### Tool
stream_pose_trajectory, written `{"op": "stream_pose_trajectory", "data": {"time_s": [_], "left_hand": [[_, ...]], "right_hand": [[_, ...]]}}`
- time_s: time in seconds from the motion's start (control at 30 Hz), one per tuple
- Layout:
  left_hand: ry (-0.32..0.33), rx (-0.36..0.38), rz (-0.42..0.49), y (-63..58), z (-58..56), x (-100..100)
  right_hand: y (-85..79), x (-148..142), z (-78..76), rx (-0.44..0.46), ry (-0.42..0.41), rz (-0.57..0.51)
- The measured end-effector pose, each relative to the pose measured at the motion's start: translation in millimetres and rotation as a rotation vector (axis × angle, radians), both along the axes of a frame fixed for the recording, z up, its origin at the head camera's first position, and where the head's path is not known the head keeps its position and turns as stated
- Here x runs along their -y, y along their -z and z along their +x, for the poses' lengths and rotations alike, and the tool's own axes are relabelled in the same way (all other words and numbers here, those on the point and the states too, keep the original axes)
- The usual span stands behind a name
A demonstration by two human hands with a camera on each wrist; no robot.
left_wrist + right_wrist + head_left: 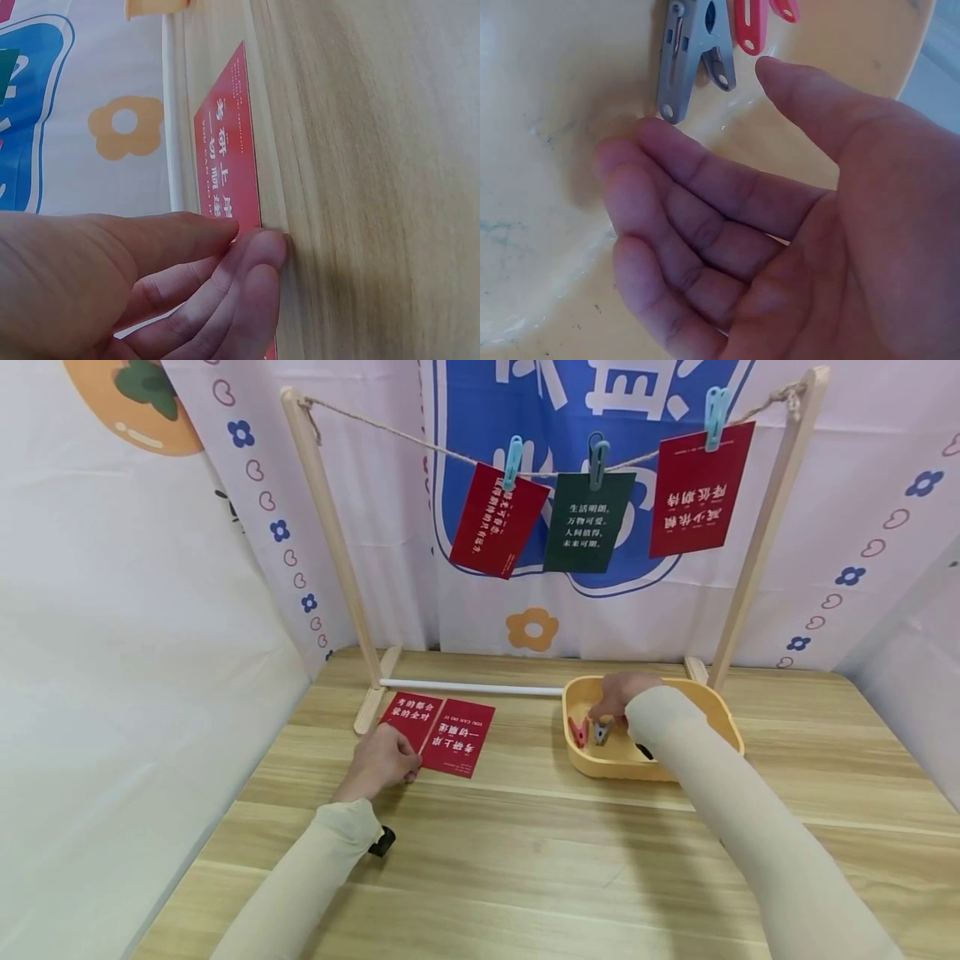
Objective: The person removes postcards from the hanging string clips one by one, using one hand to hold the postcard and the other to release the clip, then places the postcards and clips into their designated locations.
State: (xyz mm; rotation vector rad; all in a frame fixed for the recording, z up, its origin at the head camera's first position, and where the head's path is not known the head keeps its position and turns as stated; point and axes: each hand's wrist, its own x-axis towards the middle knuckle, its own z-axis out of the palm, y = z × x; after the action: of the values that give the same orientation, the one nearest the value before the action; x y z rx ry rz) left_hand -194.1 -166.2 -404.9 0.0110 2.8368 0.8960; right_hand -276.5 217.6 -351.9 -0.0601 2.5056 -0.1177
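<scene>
My left hand (384, 756) pinches the near edge of a red card (411, 714) that lies on the table at the left, and the fingers hide part of it. Beside that card lies a second red card (462, 739) with white writing, also seen in the left wrist view. Over at the right, my right hand (621, 691) reaches into a yellow tray (622, 768). Its thumb and fingers are apart, with a grey clothespin (679, 64) just beyond the fingertips and a pink clothespin (750, 26) near the thumb. Nothing is between the fingers.
Behind, a wooden frame (330, 527) carries a twine line (405, 439). Blue clothespins hold a red card (498, 522), a green card (588, 522) and another red card (701, 493) on it. A white rod (472, 687) runs along the table at the frame's foot.
</scene>
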Motion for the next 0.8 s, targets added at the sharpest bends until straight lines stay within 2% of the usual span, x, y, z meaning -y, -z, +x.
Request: {"op": "stream_pose_trajectory", "data": {"time_s": [0.2, 0.4, 0.63, 0.8], "left_hand": [[-0.001, 0.006, 0.016, -2.5, -0.8, -1.1], [0.013, -0.037, 0.066, -3.1, -3.5, -2.5], [0.014, -0.086, 0.136, -4.3, -3.5, -4.0], [0.012, -0.097, 0.163, -5.5, -3.7, -4.4]], "right_hand": [[-3.4, 0.3, 1.7, -0.029, -0.029, -0.016], [-5.1, -1.2, 1.7, -0.079, -0.041, -0.047], [-8.2, -6.8, 1.6, -0.274, -0.171, -0.110], [-10.4, -11.5, 6.9, -0.349, -0.186, -0.222]]}}
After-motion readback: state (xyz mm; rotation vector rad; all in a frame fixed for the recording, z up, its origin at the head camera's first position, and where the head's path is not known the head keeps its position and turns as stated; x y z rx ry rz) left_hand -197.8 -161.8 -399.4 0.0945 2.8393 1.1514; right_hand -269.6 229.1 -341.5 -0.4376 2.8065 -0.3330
